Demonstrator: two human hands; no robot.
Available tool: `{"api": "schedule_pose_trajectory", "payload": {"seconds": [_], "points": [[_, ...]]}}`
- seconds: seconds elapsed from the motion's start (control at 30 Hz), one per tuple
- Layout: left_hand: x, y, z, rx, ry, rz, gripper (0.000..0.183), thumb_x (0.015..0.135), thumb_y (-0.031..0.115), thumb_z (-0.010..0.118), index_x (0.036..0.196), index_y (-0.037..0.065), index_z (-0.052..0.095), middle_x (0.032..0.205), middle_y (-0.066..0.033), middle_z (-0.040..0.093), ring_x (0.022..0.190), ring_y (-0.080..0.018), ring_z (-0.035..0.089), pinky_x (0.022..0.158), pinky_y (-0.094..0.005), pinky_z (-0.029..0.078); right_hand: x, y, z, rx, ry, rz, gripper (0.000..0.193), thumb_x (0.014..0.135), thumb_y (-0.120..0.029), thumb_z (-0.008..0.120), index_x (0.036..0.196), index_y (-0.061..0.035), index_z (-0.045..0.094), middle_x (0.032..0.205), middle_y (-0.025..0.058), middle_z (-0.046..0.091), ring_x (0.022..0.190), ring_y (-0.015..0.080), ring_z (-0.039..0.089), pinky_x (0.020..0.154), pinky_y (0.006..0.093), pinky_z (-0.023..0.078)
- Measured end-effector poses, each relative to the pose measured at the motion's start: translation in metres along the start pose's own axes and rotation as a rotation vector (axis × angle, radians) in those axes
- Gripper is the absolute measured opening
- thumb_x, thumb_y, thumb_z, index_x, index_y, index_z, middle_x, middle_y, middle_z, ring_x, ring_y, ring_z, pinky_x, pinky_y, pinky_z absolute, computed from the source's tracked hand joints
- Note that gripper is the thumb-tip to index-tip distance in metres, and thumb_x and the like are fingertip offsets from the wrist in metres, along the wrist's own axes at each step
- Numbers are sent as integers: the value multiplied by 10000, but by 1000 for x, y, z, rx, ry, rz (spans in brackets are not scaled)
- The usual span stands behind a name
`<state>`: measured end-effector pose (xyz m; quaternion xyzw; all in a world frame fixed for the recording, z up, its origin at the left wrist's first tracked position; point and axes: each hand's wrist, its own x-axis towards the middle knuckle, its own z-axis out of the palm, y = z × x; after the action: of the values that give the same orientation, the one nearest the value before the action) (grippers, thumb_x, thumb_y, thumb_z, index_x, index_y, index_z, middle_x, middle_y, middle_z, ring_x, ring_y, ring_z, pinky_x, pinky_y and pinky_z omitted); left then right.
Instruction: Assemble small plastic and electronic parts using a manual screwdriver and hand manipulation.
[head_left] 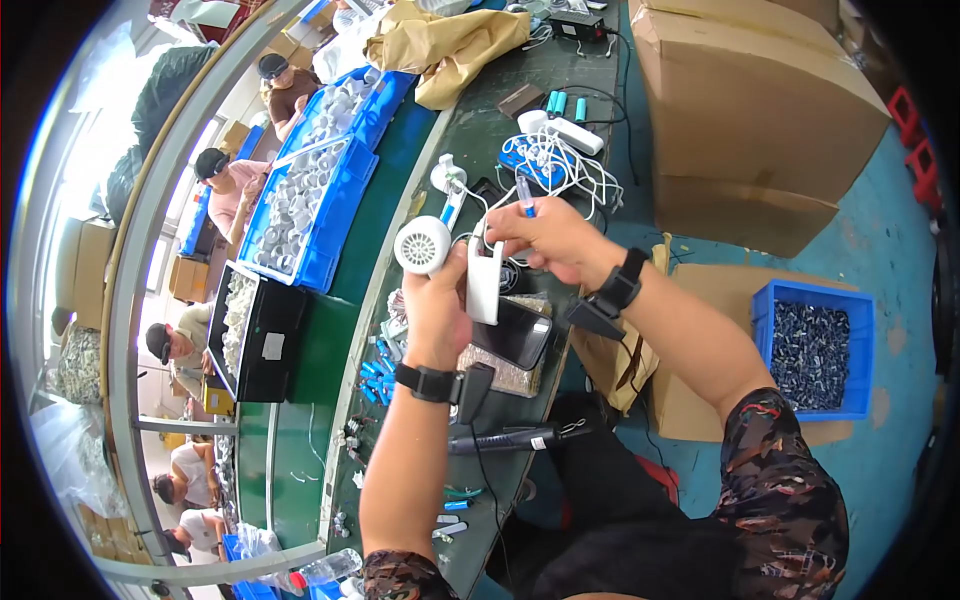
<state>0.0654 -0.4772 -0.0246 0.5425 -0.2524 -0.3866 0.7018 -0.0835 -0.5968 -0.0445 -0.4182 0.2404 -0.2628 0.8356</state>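
My left hand [437,310] is closed around a white handheld fan whose round grilled head [422,245] shows above the thumb. Beside it, a white plastic housing piece [485,285] stands between both hands. My right hand [550,238] is pinched at the top of that piece; what lies between its fingertips is hidden. A slim blue and clear pen-like stick [525,197] rises behind the right fingers. Just past the hands lies another white fan part [448,175] with a blue cell. A black phone [520,333] rests on the bench below my hands.
Tangled white cables [570,170] and teal battery cells [568,106] lie farther up the bench. Blue cells [378,375] cluster left of my forearm. A blue bin [865,350] of small parts and large cartons [750,110] stand right. Co-workers [235,190] sit beyond a green conveyor [335,340].
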Motion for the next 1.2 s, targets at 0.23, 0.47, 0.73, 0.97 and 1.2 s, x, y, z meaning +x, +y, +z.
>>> {"api": "schedule_pose_trajectory", "payload": {"seconds": [0.23,0.47,0.73,0.97,1.2], "points": [[63,21,-4,42,-47,-329,234,985,35,590,1217,6,597,1093,-131,696,973,-260,703,824,-430,606,11,-23,-63,-1160,401,-283,367,790,-323,827,976,-31,703,936,135,734,833,282,706,730,380,554],[119,-4,-22,90,-42,-585,272,968,29,606,1239,5,607,1076,-139,700,920,-275,709,773,-437,603,75,1,-93,-1292,288,-209,322,725,-236,846,929,-38,695,881,153,717,847,300,702,763,396,541],[161,-21,-47,65,-36,-632,297,935,-18,623,1230,-22,598,1068,-149,699,917,-289,715,755,-457,610,118,-20,-89,-1250,254,-130,432,717,-241,863,1022,0,674,915,159,708,878,277,695,788,371,527],[181,-43,-69,-23,-92,-628,288,947,-17,608,1231,-53,575,1096,-174,680,975,-301,699,874,-442,595,79,-20,-78,-1289,314,-221,558,797,-370,812,1160,19,643,1054,179,697,974,283,681,839,368,535],[131,17,-39,230,44,-629,693,936,350,698,1458,3,402,1335,-271,551,1213,-403,575,1023,-531,489,-19,-28,-38,-1079,236,-396,479,845,-250,777,1227,-8,619,1152,138,676,1053,217,641,912,353,509]]}}
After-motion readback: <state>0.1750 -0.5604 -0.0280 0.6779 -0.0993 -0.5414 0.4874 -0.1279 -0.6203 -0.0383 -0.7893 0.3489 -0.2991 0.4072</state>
